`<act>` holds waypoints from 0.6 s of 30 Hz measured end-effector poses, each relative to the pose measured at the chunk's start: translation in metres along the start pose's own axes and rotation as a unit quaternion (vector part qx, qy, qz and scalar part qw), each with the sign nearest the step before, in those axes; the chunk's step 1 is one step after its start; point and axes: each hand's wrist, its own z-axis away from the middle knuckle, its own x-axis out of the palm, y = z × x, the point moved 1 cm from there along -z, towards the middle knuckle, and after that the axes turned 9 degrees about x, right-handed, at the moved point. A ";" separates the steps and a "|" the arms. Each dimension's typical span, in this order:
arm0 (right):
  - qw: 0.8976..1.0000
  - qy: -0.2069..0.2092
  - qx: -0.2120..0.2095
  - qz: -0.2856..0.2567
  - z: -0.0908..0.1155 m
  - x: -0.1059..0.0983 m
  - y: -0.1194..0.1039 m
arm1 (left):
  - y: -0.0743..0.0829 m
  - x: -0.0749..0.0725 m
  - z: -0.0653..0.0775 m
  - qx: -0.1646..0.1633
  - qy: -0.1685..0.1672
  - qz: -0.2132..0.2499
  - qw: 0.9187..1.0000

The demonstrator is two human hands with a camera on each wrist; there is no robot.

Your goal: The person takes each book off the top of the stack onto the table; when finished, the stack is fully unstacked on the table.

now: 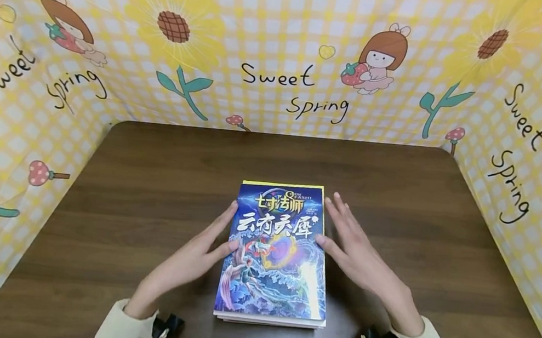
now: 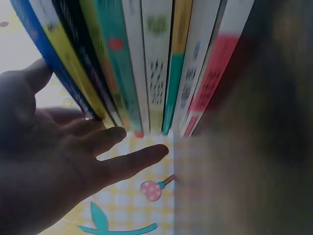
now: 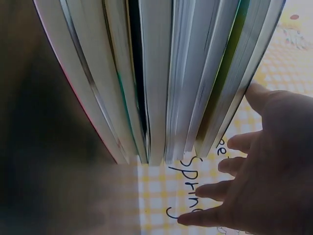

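Note:
A stack of several books stands on the table, its top book (image 1: 271, 279) showing a blue cover with winged figures and large Chinese characters. My left hand (image 1: 192, 257) is at the stack's left side, fingers spread and thumb at the top book's edge. In the left wrist view the coloured spines (image 2: 159, 73) face that hand (image 2: 63, 147). On the other side, my right hand (image 1: 359, 250) has its fingers extended and its thumb at the top book's right edge. The right wrist view shows the page edges (image 3: 156, 88) beside this hand (image 3: 274, 166).
The brown wooden table (image 1: 152, 162) extends around the stack. Yellow checked cloth (image 1: 276, 26) with flowers, cartoon figures and lettering hangs behind the table and along both sides. Black straps (image 1: 167, 328) are at both wrists, by the pale sleeves (image 1: 125, 330).

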 end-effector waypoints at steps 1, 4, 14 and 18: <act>1.000 -0.003 0.000 -0.012 0.005 0.002 0.000 | 0.001 0.003 0.002 -0.009 0.007 0.009 1.000; 0.999 -0.013 0.003 -0.041 0.019 0.008 -0.001 | 0.002 0.010 0.010 -0.034 0.026 0.039 0.998; 0.995 -0.015 0.033 -0.098 0.036 0.032 -0.011 | 0.004 0.019 0.025 -0.041 0.075 0.187 0.979; 0.992 -0.007 0.048 -0.120 0.037 0.041 -0.014 | 0.000 0.019 0.030 -0.033 0.109 0.246 0.963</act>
